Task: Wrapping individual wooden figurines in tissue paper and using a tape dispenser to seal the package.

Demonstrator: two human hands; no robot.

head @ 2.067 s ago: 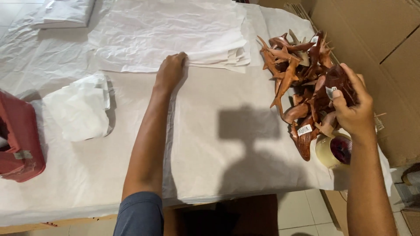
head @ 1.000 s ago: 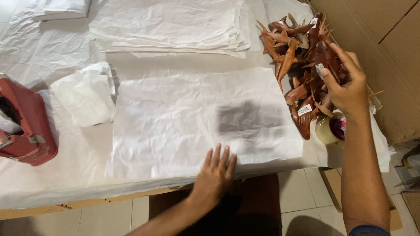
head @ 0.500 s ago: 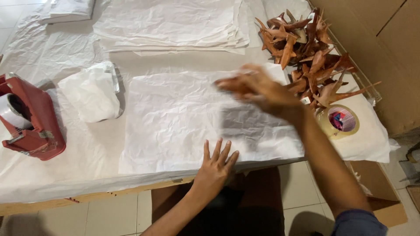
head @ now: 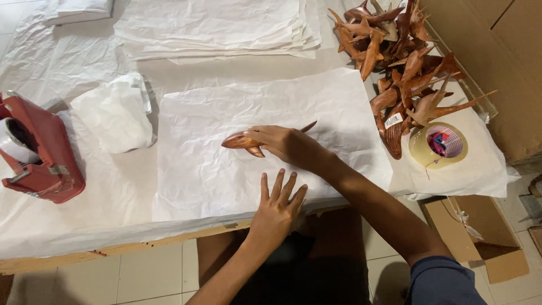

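- Since half a second ago, our right hand has come down from mid-air and now rests on the sheet of white paper, laying a wooden carving flat on it; our left hand has stayed at the sheet's near edge.
- Our right hand curls loosely over the carving's rear half, fingers closed around it; our left hand lies open, fingers spread, palm down on the paper and holding nothing.
- Around the sheet: a red tape dispenser at the table's left edge, a crumpled white bundle just left of the sheet, a stack of white paper sheets along the far edge, and a folded white pile at the far left corner.
- Near the right edge sits a heap of similar wooden carvings, with a roll of clear tape just in front of it; nothing lies between our hands and the carving.
- That carving is reddish-brown, glossy, slim and pointed, perhaps fish-shaped, with a small fin below and a tail tip showing past our wrist.
- We count one carving on the sheet, one tape roll, one dispenser, one bundle; the heap is too tangled to count.
- Cardboard boxes stand on the floor at the right.
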